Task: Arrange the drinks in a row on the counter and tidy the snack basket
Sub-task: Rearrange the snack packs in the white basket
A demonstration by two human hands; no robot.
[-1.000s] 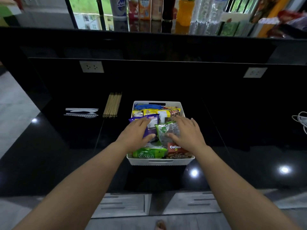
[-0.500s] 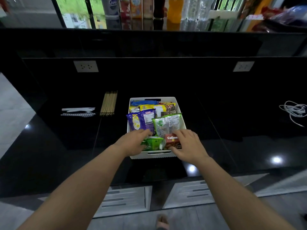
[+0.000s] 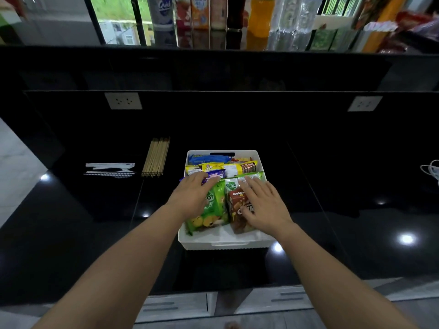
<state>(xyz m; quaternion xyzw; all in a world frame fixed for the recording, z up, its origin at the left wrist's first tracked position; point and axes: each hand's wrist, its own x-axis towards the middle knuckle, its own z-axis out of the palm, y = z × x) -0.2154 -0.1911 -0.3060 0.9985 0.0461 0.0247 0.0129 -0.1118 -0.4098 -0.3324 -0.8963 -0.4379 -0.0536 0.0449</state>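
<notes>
2 hands lie flat, fingers straight: left hand (image 3: 193,198) on green packet (image 3: 209,210), right hand (image 3: 263,205) on brown box (image 3: 238,210).

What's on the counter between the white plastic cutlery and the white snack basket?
A bundle of pale wooden sticks lies between the white plastic cutlery and the white snack basket; the head view shows it.

Two hands (image 3: 190,198) (image 3: 263,205), one basket (image 3: 223,243), two sockets (image 3: 123,100) (image 3: 364,103)

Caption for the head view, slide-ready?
Left hand and right hand rest flat on snack packets in the white basket; drinks lined up behind.
</notes>
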